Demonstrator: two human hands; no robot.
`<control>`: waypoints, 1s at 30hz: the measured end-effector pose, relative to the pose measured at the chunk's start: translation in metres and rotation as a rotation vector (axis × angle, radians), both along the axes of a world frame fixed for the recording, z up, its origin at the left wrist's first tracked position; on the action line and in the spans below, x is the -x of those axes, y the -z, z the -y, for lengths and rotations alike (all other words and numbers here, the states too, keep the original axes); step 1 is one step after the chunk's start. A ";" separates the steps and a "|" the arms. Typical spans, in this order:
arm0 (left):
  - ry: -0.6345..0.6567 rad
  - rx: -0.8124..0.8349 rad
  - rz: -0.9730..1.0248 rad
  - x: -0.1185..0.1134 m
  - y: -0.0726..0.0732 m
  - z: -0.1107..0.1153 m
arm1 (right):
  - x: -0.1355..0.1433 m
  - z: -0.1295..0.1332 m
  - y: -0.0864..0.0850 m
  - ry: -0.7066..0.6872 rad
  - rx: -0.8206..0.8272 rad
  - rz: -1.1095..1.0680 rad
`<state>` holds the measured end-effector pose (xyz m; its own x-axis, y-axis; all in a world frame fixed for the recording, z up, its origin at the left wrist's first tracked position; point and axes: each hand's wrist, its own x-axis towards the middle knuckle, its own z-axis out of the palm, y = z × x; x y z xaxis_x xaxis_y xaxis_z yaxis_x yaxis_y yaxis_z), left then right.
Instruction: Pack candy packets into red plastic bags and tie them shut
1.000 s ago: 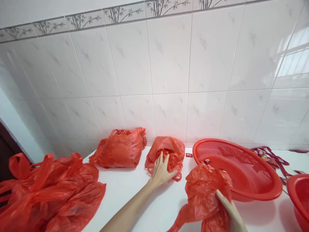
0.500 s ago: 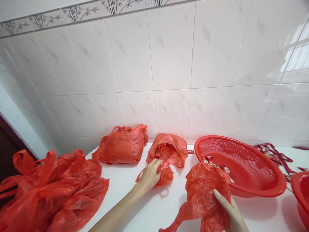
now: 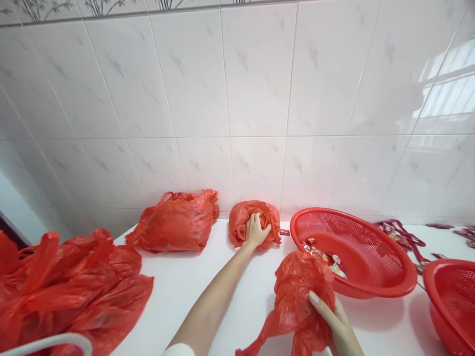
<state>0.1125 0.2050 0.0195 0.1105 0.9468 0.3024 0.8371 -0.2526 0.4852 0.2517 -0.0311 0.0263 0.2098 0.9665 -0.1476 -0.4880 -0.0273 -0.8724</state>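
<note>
My left hand [image 3: 255, 229] reaches to the wall and presses into the mouth of a rounded red plastic bag [image 3: 237, 220]. Its fingers are bent around crumpled red plastic there, and the fingertips are partly hidden. In front of the colander, my right hand [image 3: 332, 314] is closed on a second, crumpled red plastic bag [image 3: 302, 291], thumb on top. One loose handle of that bag trails to the lower left over the white table [image 3: 222, 296].
A full red bag [image 3: 174, 225] leans by the wall. Many loose red bags [image 3: 81, 291] are heaped at left, near a white curved bar [image 3: 55, 341]. A red colander [image 3: 371, 252] holds small wrapped pieces [image 3: 326, 259]; another red basin [image 3: 452, 296] and red ribbons [image 3: 404, 237] are at right.
My left hand has moved forward and right, carrying the small crumpled bag into the mouth of the rounded bag. My right hand still holds its bag. The view has shifted slightly right.
</note>
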 end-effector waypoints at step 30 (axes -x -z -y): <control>0.284 0.008 -0.314 0.024 0.005 -0.020 | 0.003 0.002 0.033 -0.070 0.016 0.240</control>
<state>0.0882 0.2251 0.0145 0.4529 0.8675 0.2057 0.8422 -0.4920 0.2206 0.2491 -0.0328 -0.0069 0.1737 0.9778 -0.1174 -0.2630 -0.0688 -0.9623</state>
